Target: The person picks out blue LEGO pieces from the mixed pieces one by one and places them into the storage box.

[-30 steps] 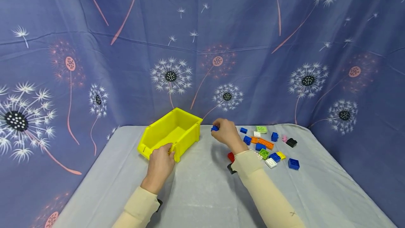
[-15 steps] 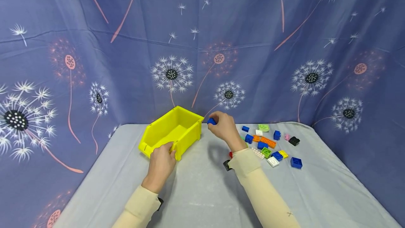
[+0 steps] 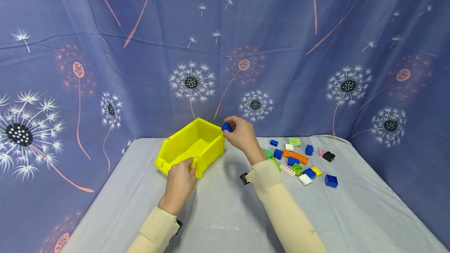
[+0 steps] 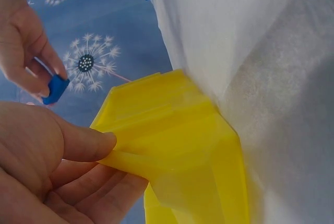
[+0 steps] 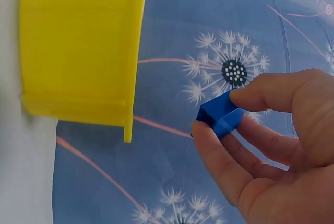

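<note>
Blue brick (image 5: 222,114) hangs in the air just beside the far right corner of the yellow bin (image 3: 211,155), apart from its wall in my right-wrist view, pinched between the thumb and fingers of my right hand (image 3: 241,134). With my left hand (image 3: 180,180) I grip the bin's near right edge between thumb and fingers. To carry the brick well, I judge I need it high enough to clear the rim, with my knuckles wide of that corner; a knock there would likely jar the bin. A light but sure pinch should do, since the brick looks smooth and could slip if squeezed at a slant. My left hand helps best with a firm hold that doesn't tip the bin on the surface (image 3: 225,214). Loose bricks (image 3: 299,158) lie to the right, some near my right cuff (image 3: 265,177), so I'd better not let that sleeve drop.
</note>
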The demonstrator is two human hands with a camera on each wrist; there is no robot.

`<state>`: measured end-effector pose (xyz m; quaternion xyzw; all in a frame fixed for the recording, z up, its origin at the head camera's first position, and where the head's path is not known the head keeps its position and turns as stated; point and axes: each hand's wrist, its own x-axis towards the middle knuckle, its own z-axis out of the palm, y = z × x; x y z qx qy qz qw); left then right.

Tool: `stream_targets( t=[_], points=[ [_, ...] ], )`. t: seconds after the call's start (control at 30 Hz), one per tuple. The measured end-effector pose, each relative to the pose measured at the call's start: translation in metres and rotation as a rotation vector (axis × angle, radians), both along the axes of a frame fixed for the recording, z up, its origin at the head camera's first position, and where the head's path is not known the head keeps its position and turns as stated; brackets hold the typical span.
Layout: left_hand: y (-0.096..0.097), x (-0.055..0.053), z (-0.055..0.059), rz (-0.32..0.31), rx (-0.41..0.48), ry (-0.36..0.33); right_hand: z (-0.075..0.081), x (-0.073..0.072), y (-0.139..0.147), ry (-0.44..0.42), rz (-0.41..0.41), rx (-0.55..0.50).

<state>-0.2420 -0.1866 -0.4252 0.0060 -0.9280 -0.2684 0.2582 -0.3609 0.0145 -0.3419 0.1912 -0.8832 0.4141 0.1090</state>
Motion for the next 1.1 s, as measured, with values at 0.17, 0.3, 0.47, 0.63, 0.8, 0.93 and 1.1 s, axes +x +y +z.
stream_targets(
  t=[0.17,0.3,0.47,0.63,0.8,0.93,1.1],
  points=[
    [-0.001,0.001,0.0,-0.002,0.003,-0.002,0.001,-0.002,-0.011,0.011,0.023,-0.021],
    [-0.001,0.0,-0.001,0.003,-0.001,0.014,-0.002,-0.005,-0.02,0.019,0.035,-0.037],
    [-0.002,0.0,-0.002,0.002,-0.007,0.02,-0.004,-0.008,-0.03,0.039,0.045,-0.056],
    [-0.001,0.0,-0.001,-0.008,-0.002,0.018,-0.004,-0.009,-0.039,0.072,0.05,-0.056],
    [0.0,0.0,-0.001,-0.016,0.009,-0.006,-0.006,-0.009,-0.052,0.069,0.061,-0.044],
    [0.0,0.0,-0.001,-0.009,0.009,-0.01,-0.009,-0.008,-0.064,0.048,0.069,-0.04],
    [0.001,-0.001,-0.001,-0.001,0.001,-0.005,-0.013,-0.008,-0.073,0.031,0.096,-0.03]
  ],
)
